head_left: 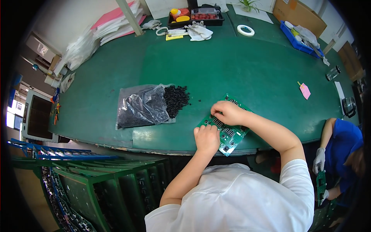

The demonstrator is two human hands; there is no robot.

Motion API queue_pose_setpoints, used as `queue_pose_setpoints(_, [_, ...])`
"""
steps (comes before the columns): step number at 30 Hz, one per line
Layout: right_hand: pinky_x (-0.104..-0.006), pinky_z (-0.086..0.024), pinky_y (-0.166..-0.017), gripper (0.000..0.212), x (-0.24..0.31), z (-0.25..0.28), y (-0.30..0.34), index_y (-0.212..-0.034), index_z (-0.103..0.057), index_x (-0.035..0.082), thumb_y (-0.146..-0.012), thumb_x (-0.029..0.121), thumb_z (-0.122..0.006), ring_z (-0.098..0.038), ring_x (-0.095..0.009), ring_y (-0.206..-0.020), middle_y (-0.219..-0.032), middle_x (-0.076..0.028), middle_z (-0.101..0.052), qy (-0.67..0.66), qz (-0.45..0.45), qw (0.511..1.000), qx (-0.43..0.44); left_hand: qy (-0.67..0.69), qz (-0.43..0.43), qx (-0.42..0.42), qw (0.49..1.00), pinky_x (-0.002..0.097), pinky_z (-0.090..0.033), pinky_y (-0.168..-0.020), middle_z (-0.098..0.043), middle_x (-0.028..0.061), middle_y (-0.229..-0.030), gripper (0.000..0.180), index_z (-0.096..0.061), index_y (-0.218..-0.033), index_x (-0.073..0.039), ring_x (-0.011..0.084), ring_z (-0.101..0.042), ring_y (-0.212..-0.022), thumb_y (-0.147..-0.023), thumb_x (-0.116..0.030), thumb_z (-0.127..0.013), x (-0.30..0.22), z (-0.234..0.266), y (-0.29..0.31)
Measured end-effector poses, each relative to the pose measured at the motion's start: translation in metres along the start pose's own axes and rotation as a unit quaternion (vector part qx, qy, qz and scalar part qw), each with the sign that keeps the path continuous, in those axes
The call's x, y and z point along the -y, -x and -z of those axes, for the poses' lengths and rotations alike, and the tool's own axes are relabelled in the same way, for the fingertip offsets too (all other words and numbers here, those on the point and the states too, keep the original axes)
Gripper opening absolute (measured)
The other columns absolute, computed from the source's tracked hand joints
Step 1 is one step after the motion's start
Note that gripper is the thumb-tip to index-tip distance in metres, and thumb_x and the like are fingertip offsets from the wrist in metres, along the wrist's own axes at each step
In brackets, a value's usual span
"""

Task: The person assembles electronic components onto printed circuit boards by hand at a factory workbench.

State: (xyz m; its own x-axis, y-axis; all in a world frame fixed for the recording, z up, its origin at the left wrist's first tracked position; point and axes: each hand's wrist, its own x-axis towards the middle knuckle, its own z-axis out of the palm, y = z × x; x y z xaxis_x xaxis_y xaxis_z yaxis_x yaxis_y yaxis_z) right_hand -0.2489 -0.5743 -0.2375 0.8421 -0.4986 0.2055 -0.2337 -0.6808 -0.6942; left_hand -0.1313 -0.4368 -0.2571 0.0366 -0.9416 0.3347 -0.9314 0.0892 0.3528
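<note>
A green circuit board [235, 140] with several numeric display blocks lies slantwise near the table's front edge, below my hands. At its left edge my left hand [207, 138] is closed, the curled fingertips gripping or pressing the board; the thumb is mostly hidden. Over the board's upper left part, my right hand [228, 113] is bent down with thumb and fingers pinched together. Whatever it pinches is too small or hidden to make out. To the left, a heap of small black parts [176, 101] spills from a clear plastic bag [141, 106] filled with more of them.
Gloves [199, 31], a tape roll [245, 30] and a black tray [217, 21] sit at the far side. A blue bin [297, 41] and a pink tag [305, 91] are to the right. Far right, a gloved co-worker in blue [344, 143] holds another board. Green racks [112, 185] stand lower left.
</note>
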Motion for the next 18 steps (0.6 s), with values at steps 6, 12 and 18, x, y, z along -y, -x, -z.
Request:
queue_pose_setpoints(6, [-0.0402, -0.043, -0.082, 0.010, 0.014, -0.007, 0.027, -0.076, -0.061, 0.007, -0.068, 0.007, -0.067, -0.056, -0.027, -0.092, -0.088, -0.008, -0.058, 0.079, 0.074, 0.993, 0.051, -0.078, -0.086, 0.027, 0.993, 0.0406, -0.036, -0.072, -0.058, 0.0049, -0.072, 0.013, -0.062, -0.067, -0.010, 0.0249, -0.055, -0.073, -0.074, -0.020, -0.066, -0.001, 0.006, 0.001])
queue_pose_setpoints(12, [-0.0403, -0.040, -0.087, 0.008, 0.015, -0.009, 0.029, -0.073, -0.061, 0.008, -0.067, 0.009, -0.067, -0.053, -0.027, -0.096, -0.093, -0.007, -0.056, 0.110, 0.093, 0.989, 0.017, 0.100, -0.029, -0.027, 0.994, 0.0447, -0.044, -0.063, -0.061, 0.0111, -0.073, 0.010, -0.065, -0.069, -0.008, 0.0324, -0.058, -0.071, -0.076, -0.015, -0.063, 0.032, 0.031, -0.024])
queue_pose_setpoints(18, [-0.0407, -0.039, -0.090, 0.007, 0.026, -0.007, 0.026, -0.072, -0.064, 0.007, -0.067, 0.011, -0.068, -0.053, -0.027, -0.098, -0.096, -0.008, -0.057, 0.140, 0.119, 0.982, 0.033, 0.061, 0.093, -0.056, 0.992, 0.0439, -0.049, -0.066, -0.061, 0.0122, -0.082, 0.014, -0.064, -0.089, -0.005, 0.0326, -0.061, -0.076, -0.082, -0.016, -0.062, 0.106, 0.005, -0.060])
